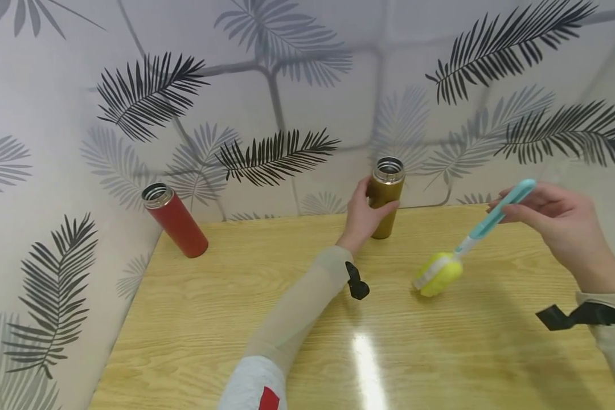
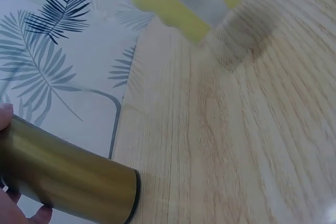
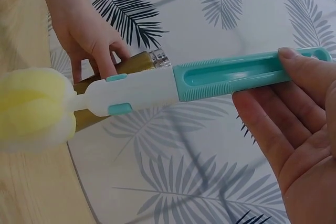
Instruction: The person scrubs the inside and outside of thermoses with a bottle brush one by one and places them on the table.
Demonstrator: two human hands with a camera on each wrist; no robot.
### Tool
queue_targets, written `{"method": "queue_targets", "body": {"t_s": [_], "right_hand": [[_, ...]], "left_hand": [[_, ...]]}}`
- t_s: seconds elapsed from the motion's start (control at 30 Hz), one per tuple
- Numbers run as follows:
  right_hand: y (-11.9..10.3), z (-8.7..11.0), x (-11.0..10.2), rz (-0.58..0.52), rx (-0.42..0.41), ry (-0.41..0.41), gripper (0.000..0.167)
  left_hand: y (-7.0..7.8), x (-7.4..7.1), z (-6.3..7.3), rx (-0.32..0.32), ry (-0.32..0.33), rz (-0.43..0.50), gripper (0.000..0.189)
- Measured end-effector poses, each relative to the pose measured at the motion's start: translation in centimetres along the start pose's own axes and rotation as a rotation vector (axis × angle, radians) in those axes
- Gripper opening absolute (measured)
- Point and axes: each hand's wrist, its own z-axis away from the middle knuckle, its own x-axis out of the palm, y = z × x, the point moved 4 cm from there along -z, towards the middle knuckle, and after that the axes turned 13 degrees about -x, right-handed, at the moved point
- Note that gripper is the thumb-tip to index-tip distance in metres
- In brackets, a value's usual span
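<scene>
- Gripping the tall gold metallic cylinder bottle [image 1: 385, 195] with thumb and fingers curled round its side, our left hand [image 1: 365, 217] sits at the end of a forearm stretched forward across the pale wood-grain table [image 1: 210, 324].
- Our right hand [image 1: 566, 230], raised to the right and well apart from the left, pinches the end of the teal-handled brush with a yellow-and-white sponge head [image 1: 472, 238]; the handle slants down so that the sponge hangs low, to the right of the gold bottle.
- From the head view alone we get the red cylindrical bottle with a bare metal neck [image 1: 178, 225], leaning in appearance at the table's far left.
- Only the left wrist view shows us the sponge's shadow close up and the dark ring round the gold bottle's base.
- Through the right wrist view we make out the handle's long recess, the white collar with teal tabs, and the thumb set opposite the fingers.
</scene>
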Motion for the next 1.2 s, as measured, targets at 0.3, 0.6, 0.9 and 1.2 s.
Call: {"method": "queue_targets", "body": {"t_s": [0.3,0.6,0.9,1.2], "right_hand": [[0.2,0.3,0.2,0.04,0.015,0.007,0.027],[-0.2,0.0,0.9,0.072,-0.007,-0.006,0.027],[-0.4,-0.4,1.7,-0.015,-0.014,-0.002,0.025],[-0.6,-0.8,2.3,-0.036,-0.03,-0.001,0.023]], "left_hand": [[-0.4,-1.5,1.5,0.027,0.003,0.015,0.072],[-0.6,-4.4,4.2,0.025,-0.02,0.014,0.071],[-1.0,-7.1,6.9,-0.004,-0.036,0.034,0.075],[-1.7,-9.0,9.3,-0.022,-0.088,0.041,0.075]]}}
